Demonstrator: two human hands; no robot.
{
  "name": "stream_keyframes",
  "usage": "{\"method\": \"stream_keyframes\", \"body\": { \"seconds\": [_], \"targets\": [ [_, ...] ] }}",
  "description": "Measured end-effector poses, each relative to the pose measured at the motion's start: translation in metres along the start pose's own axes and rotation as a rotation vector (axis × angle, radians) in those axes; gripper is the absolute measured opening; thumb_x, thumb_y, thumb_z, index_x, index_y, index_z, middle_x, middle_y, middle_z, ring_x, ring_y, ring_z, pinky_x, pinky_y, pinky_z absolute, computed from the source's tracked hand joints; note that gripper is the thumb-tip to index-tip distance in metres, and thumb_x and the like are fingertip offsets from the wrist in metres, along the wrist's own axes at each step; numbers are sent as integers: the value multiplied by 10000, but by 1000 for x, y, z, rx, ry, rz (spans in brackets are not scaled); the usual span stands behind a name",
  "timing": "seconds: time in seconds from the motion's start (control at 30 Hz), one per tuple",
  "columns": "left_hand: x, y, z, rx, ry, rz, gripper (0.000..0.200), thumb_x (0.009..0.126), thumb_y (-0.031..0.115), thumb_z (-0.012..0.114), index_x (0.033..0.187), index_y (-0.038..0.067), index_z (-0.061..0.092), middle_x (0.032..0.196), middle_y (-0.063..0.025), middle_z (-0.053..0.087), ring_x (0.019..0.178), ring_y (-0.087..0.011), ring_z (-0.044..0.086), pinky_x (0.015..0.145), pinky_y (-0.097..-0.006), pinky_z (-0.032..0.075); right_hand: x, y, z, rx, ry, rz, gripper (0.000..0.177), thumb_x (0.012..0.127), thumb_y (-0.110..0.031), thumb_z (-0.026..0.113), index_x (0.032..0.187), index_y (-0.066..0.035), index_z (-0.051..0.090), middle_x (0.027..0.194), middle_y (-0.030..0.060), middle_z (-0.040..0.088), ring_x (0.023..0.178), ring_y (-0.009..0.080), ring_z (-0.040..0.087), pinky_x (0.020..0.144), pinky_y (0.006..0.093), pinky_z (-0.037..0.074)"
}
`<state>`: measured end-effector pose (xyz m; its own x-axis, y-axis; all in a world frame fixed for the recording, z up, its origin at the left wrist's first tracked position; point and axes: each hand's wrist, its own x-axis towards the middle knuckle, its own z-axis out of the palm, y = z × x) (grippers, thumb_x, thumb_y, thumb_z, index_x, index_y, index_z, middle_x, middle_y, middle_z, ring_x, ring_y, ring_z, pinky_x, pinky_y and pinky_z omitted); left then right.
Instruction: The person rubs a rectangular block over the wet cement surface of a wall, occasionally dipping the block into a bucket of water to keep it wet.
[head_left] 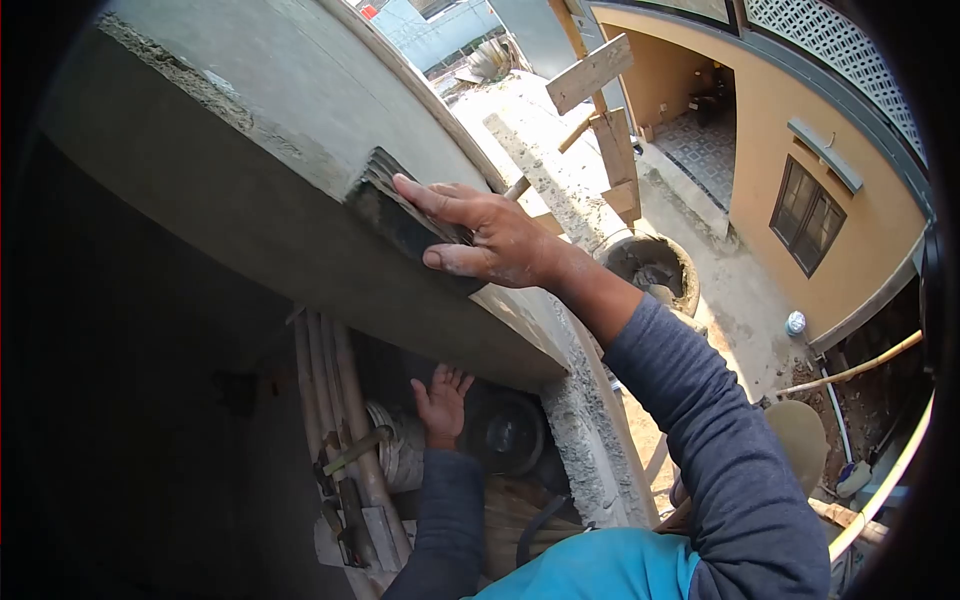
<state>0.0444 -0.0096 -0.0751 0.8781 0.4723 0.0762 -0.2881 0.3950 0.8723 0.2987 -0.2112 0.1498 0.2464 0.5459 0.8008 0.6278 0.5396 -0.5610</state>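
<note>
My right hand (495, 235) is closed over a dark, ridged float (405, 215), fingers on top and thumb against its near side. The float rests on the edge of a grey plastered beam (270, 215), where the upper face meets the shaded side. My left hand (442, 402) is lower down, below the beam, with its palm up and fingers spread. Nothing lies in it. Bamboo poles (350, 420) stand just left of that hand, and a dark round container (508, 432) is to its right.
A bucket (655, 270) with grey mix stands beyond my right forearm. Wooden boards (590, 75) are nailed to an upright post. Rough concrete (580, 440) edges the opening at my right. Across the yard is a tan building (800, 160); bent bamboo (890, 480) crosses at lower right.
</note>
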Motion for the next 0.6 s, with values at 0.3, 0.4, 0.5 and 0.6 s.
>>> {"method": "stream_keyframes", "body": {
  "seconds": [0.3, 0.4, 0.5, 0.6],
  "targets": [
    [3, -1, -3, -1, 39, 0, 828, 872, 778, 362, 1270, 83, 573, 1287, -48, 576, 1206, -229, 507, 1063, -491, 371, 42, -18, 0, -42, 113, -132, 732, 875, -356, 648, 1510, -155, 345, 1223, 179, 575, 1134, 335, 550, 1005, 406, 417],
    [2, -3, -15, -95, -135, 2, 889, 899, 760, 321, 1401, 37, 452, 1373, -86, 524, 1278, -235, 467, 1093, -443, 343, 41, -15, -1, -49, 91, -130, 748, 873, -352, 667, 1509, -131, 342, 1299, 186, 558, 1202, 333, 529, 1050, 391, 393],
    [-2, 1, 2, 3, -22, -11, 898, 899, 763, 313, 1413, 37, 435, 1393, -88, 502, 1294, -235, 450, 1092, -438, 343, -11, 3, 1, 31, -7, 46, 753, 864, -356, 673, 1505, -125, 352, 1296, 182, 564, 1214, 312, 533, 1058, 379, 389],
    [0, 0, 11, 43, 67, -4, 862, 869, 781, 361, 1342, 79, 520, 1310, -64, 554, 1219, -227, 493, 1068, -481, 371, -48, 22, 20, 52, 44, 63, 737, 865, -357, 645, 1508, -148, 350, 1212, 184, 582, 1133, 325, 556, 1007, 391, 415]
  ]
}}
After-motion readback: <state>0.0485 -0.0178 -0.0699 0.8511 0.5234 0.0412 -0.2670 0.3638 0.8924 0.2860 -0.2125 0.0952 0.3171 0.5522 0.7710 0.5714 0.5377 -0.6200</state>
